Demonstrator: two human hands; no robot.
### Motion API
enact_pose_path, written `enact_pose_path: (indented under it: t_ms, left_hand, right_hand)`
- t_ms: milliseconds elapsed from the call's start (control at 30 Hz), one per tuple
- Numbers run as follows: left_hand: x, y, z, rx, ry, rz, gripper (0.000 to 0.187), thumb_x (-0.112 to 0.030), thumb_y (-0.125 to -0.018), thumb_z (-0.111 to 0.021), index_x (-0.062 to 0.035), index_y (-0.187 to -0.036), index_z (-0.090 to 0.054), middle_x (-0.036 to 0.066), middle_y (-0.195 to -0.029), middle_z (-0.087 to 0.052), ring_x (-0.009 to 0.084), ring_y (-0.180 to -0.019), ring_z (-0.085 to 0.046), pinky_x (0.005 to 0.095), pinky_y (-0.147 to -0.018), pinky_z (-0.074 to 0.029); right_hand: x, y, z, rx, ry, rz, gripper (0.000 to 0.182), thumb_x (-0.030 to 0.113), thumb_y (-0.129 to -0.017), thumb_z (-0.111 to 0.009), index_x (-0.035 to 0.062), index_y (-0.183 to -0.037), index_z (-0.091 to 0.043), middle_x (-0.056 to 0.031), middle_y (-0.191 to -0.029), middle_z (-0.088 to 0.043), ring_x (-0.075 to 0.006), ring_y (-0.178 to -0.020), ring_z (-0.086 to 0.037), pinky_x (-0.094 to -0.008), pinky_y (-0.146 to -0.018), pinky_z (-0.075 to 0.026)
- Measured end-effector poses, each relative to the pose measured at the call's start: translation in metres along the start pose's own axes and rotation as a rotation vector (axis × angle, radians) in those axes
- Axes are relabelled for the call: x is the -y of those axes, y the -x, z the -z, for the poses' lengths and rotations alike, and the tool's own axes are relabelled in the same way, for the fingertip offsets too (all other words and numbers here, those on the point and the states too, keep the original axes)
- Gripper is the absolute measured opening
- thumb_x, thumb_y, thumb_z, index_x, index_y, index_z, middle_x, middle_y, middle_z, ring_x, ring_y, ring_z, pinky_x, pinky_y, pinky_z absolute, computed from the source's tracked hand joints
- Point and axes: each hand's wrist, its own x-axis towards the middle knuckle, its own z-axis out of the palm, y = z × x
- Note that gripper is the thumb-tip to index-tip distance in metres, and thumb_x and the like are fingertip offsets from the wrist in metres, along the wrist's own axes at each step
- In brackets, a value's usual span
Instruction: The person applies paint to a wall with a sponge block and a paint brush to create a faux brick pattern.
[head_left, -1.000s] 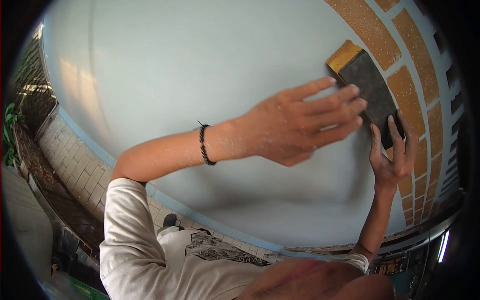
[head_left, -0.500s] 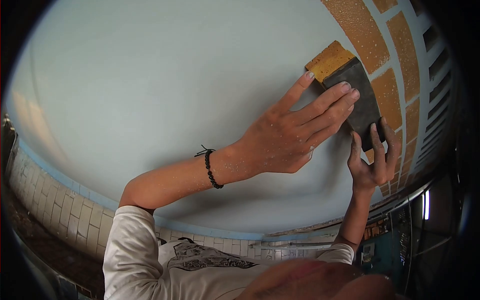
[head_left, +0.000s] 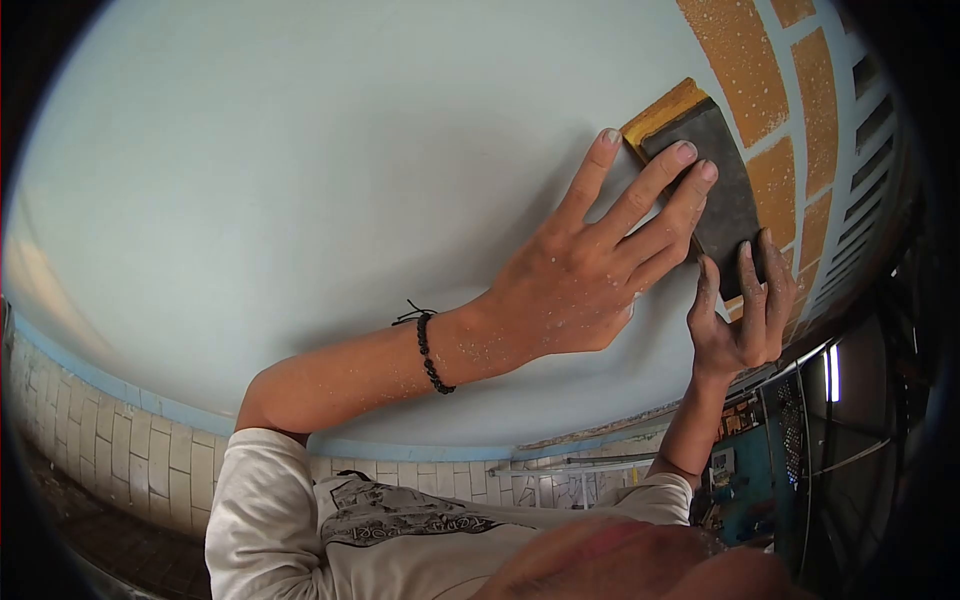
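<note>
A dark grey sanding block (head_left: 725, 205) with a yellow-brown layer (head_left: 668, 105) showing at its upper end lies tilted against the pale wall (head_left: 330, 180). My left hand (head_left: 575, 270) has its fingers stretched out and spread. Two of its fingertips rest on the block's dark face, while the outermost finger points up beside its left edge. Its thumb is mostly hidden. My right hand (head_left: 742, 325) grips the lower end of the block, thumb on the left edge and fingers over the other side. White specks dot both hands.
Orange brick-pattern patches (head_left: 770, 190) border the wall on the right, with a slotted vent strip (head_left: 868, 195) beyond. Pale tiles (head_left: 130, 450) run along the bottom left. A metal rail (head_left: 570, 467) and dark clutter stand at lower right.
The block and both hands have shifted slightly in view. The block now tips so that less of the yellow layer's face shows. My left fingers have spread a little wider.
</note>
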Motion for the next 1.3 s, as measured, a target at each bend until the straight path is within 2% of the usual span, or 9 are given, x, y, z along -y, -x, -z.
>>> enact_pose_path:
  t_ms: [167,267,367,667,767,900,1000,1100,1300]
  left_hand:
    - [-0.002,-0.002,0.002,0.013,0.085,0.017,0.053,-0.025,-0.081,-0.065,-0.0063,-0.131,-0.067,0.010,-0.160,-0.044,0.0303,-0.155,-0.029,0.0632,-0.127,-0.017]
    - [0.004,-0.001,-0.007,0.011,-0.058,-0.042,0.050,-0.026,-0.082,-0.065,-0.0062,-0.127,-0.069,0.011,-0.159,-0.046,0.0318,-0.154,-0.031,0.0629,-0.126,-0.018]
    - [-0.002,-0.005,0.004,0.042,-0.042,-0.020,0.048,-0.027,-0.083,-0.064,-0.0043,-0.125,-0.070,0.013,-0.158,-0.046,0.0341,-0.153,-0.033,0.0628,-0.126,-0.018]
    - [-0.037,-0.019,0.030,-0.005,0.127,-0.023,0.049,-0.030,-0.084,-0.062,0.0018,-0.121,-0.068,0.023,-0.139,-0.059,0.0379,-0.145,-0.043,0.0627,-0.125,-0.020]
    - [-0.051,-0.026,0.027,-0.094,0.119,-0.086,0.049,-0.031,-0.084,-0.063,0.0014,-0.121,-0.068,0.022,-0.134,-0.061,0.0382,-0.142,-0.046,0.0625,-0.125,-0.020]
    - [-0.053,-0.034,0.029,-0.026,-0.078,-0.161,0.049,-0.036,-0.087,-0.064,-0.0014,-0.121,-0.070,0.020,-0.135,-0.062,0.0374,-0.142,-0.047,0.0601,-0.125,-0.022]
    - [-0.043,-0.038,0.034,0.079,-0.100,-0.204,0.041,-0.025,-0.082,-0.069,-0.0013,-0.116,-0.074,0.019,-0.139,-0.061,0.0334,-0.142,-0.047,0.0544,-0.122,-0.027]
    - [-0.041,-0.037,0.036,0.074,-0.128,-0.218,0.043,-0.022,-0.081,-0.071,-0.0015,-0.118,-0.075,0.019,-0.140,-0.061,0.0329,-0.143,-0.046,0.0508,-0.122,-0.029]
    - [-0.041,-0.045,0.038,0.055,-0.198,-0.245,0.034,-0.021,-0.079,-0.074,-0.0048,-0.108,-0.078,0.015,-0.136,-0.064,0.0311,-0.139,-0.050,0.0474,-0.118,-0.033]
  right_hand:
    - [-0.001,0.001,0.000,0.001,-0.001,-0.003,0.041,0.014,-0.075,-0.092,0.0013,-0.110,-0.077,-0.0185,-0.120,-0.073,-0.0330,-0.110,-0.070,-0.0414,-0.094,-0.058]
    - [0.000,0.001,-0.001,-0.004,0.002,-0.008,0.040,0.014,-0.075,-0.092,0.0010,-0.110,-0.077,-0.0185,-0.121,-0.073,-0.0330,-0.110,-0.070,-0.0412,-0.094,-0.058]
    - [0.001,-0.001,0.001,0.011,0.011,-0.014,0.040,0.013,-0.074,-0.092,0.0010,-0.110,-0.077,-0.0180,-0.121,-0.073,-0.0323,-0.110,-0.070,-0.0407,-0.094,-0.058]
    - [0.005,-0.003,0.009,-0.012,-0.108,-0.081,0.036,0.008,-0.076,-0.088,-0.0007,-0.109,-0.077,-0.0180,-0.123,-0.073,-0.0321,-0.110,-0.070,-0.0410,-0.094,-0.058]
    - [0.005,-0.002,0.010,-0.021,-0.136,-0.116,0.035,0.005,-0.076,-0.086,-0.0017,-0.108,-0.076,-0.0187,-0.123,-0.072,-0.0327,-0.110,-0.071,-0.0419,-0.093,-0.058]
    - [0.001,0.002,0.014,-0.004,-0.144,-0.109,0.040,0.004,-0.072,-0.086,-0.0005,-0.111,-0.076,-0.0188,-0.126,-0.071,-0.0339,-0.111,-0.070,-0.0425,-0.092,-0.059]
    - [0.001,0.003,0.020,0.021,-0.121,-0.110,0.044,0.003,-0.070,-0.086,0.0021,-0.113,-0.076,-0.0179,-0.128,-0.071,-0.0343,-0.112,-0.070,-0.0423,-0.092,-0.059]
    - [0.000,0.004,0.021,0.039,-0.108,-0.122,0.047,0.003,-0.069,-0.087,0.0049,-0.115,-0.076,-0.0168,-0.128,-0.071,-0.0336,-0.113,-0.070,-0.0420,-0.093,-0.059]
    - [-0.001,0.004,0.022,0.029,-0.133,-0.129,0.051,0.003,-0.069,-0.085,0.0084,-0.119,-0.076,-0.0153,-0.128,-0.071,-0.0322,-0.113,-0.070,-0.0415,-0.094,-0.059]
